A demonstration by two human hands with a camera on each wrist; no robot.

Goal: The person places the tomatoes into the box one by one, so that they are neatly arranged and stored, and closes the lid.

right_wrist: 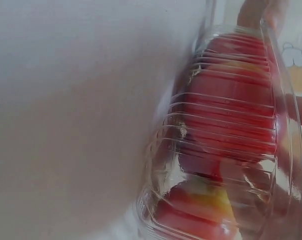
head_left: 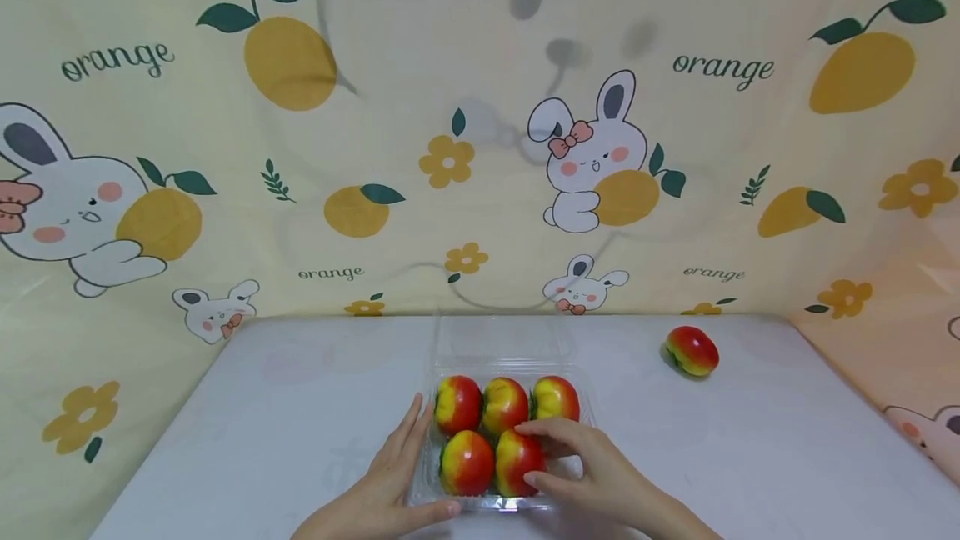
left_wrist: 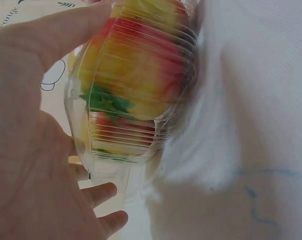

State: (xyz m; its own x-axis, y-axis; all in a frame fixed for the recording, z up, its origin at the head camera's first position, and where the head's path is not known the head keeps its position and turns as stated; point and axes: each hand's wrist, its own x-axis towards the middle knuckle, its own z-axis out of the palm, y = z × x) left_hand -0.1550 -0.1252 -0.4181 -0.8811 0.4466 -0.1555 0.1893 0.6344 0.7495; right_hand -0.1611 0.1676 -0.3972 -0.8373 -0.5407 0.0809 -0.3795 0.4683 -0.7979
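Note:
A clear plastic clamshell box (head_left: 487,504) lies on the table with its lid (head_left: 502,340) folded back. Three glossy red-and-yellow fruits fill its back row, with a back-left fruit (head_left: 458,404) at one end. Ahead of them sit a front-left fruit (head_left: 467,462) and a front-middle fruit (head_left: 517,463). My left hand (head_left: 390,473) rests along the box's left side, fingers extended and thumb at the front edge. With thumb and fingers, my right hand (head_left: 592,465) holds the front-middle fruit inside the box. Green leaves (left_wrist: 108,102) show through the box wall in the left wrist view.
Another red-and-yellow fruit (head_left: 692,351) lies on the white table (head_left: 300,407), toward the back right. A cream curtain (head_left: 480,215) printed with rabbits and oranges hangs behind and along both sides.

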